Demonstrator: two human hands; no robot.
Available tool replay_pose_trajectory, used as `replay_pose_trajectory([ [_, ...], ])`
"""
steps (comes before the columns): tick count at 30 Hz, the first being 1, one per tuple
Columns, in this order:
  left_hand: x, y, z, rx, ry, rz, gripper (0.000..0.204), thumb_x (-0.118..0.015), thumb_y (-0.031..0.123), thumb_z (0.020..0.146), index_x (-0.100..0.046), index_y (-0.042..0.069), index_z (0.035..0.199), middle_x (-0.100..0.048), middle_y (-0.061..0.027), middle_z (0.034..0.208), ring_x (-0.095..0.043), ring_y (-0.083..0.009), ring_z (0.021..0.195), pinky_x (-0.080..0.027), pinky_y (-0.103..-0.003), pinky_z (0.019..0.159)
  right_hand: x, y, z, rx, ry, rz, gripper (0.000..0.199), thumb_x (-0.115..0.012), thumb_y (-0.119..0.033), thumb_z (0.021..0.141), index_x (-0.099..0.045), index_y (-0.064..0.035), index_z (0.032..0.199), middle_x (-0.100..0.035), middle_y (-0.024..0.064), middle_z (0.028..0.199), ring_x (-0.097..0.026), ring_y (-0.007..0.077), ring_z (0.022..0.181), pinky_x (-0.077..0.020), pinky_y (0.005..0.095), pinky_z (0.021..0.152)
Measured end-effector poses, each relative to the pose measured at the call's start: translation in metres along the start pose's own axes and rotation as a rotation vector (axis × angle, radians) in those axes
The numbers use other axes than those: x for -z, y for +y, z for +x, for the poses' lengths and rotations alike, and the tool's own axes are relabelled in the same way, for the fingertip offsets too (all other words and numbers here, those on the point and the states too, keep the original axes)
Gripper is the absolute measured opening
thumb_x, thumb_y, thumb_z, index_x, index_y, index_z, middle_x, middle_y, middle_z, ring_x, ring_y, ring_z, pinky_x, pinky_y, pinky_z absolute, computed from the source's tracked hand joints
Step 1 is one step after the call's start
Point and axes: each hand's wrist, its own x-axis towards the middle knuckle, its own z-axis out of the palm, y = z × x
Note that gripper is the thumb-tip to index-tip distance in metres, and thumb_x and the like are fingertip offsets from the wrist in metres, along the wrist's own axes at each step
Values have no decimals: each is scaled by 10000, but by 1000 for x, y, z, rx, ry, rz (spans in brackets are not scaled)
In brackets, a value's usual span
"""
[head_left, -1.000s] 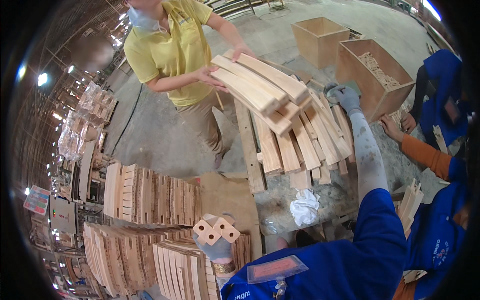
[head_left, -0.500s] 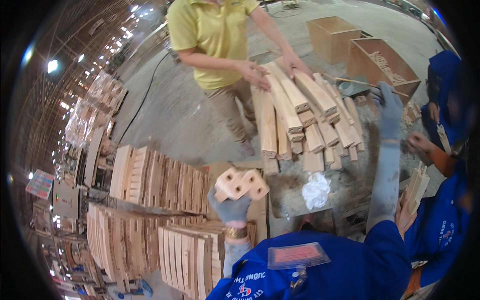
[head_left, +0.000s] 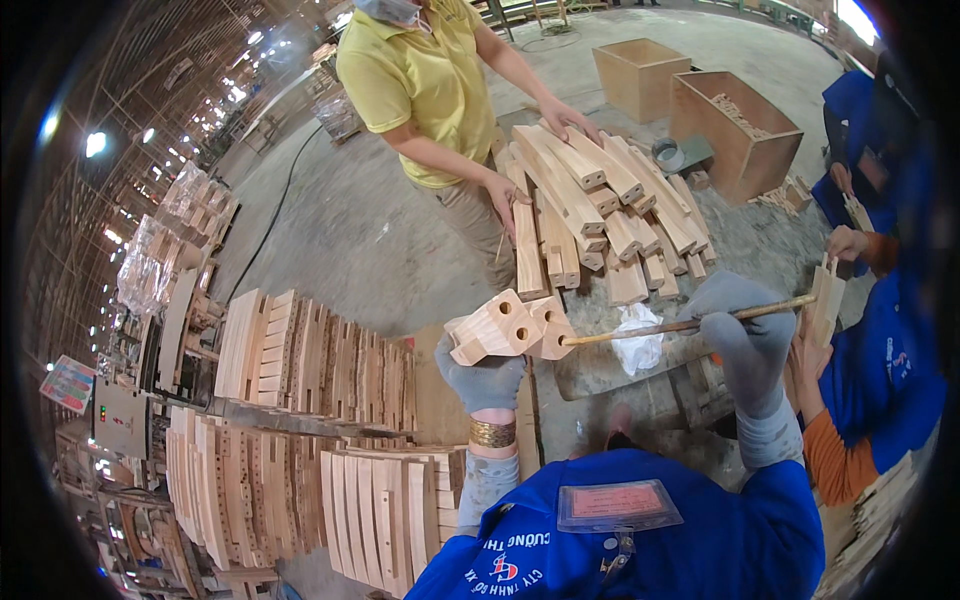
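Note:
My gloved left hand is closed around wooden bars, whose pale end faces with round holes point up and away from me. In my gloved right hand is a thin wooden stick, held slanting across to the left. The stick's tip meets the end of the right-hand bar, by a hole; whether it goes inside I cannot tell. Beyond my hands lies a heap of similar bars with holes in their ends. Under the stick sits a crumpled white wad.
Across the heap stands a person in a yellow shirt, hands on the bars. A round pot and a plywood box of small wooden pieces are beyond. Stacked bars fill the left. Co-workers in blue sit close on my right.
My right hand has brought the stick from beside the pot down to the bars in my left hand. The yellow-shirted person's hands have shifted on the heap, one to its left side.

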Motion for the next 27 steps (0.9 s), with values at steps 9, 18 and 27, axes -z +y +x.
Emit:
replay_pose_trajectory([
  [9, -1, 36, -20, 327, 78, -482, 413, -409, 440, 833, -481, 109, 1068, -518, -69, 1106, -497, -239, 1064, -412, -417, 905, -20, -29, -18, 323, -159, -318, 80, -685, -36, 662, -621, -28, 709, -609, 52, 666, -558, 213, 571, -432, 310, 530],
  [18, 7, 46, -24, 96, 110, -321, 501, -574, 178, 783, -307, 59, 1189, -500, -102, 1134, -525, -244, 1001, -453, -375, 854, -24, -41, -38, 145, 42, -180, 14, -613, -5, 700, -604, 0, 691, -606, 79, 671, -563, 199, 561, -433, 303, 518],
  [27, -67, 49, -37, 208, -110, -372, 544, -430, 369, 800, -384, -1, 1197, -489, -189, 1127, -507, -316, 1041, -425, -466, 909, 57, -21, -75, 178, 805, -167, 194, -428, -69, 897, -504, 47, 1033, -604, 180, 936, -603, 166, 782, -501, 272, 710],
])
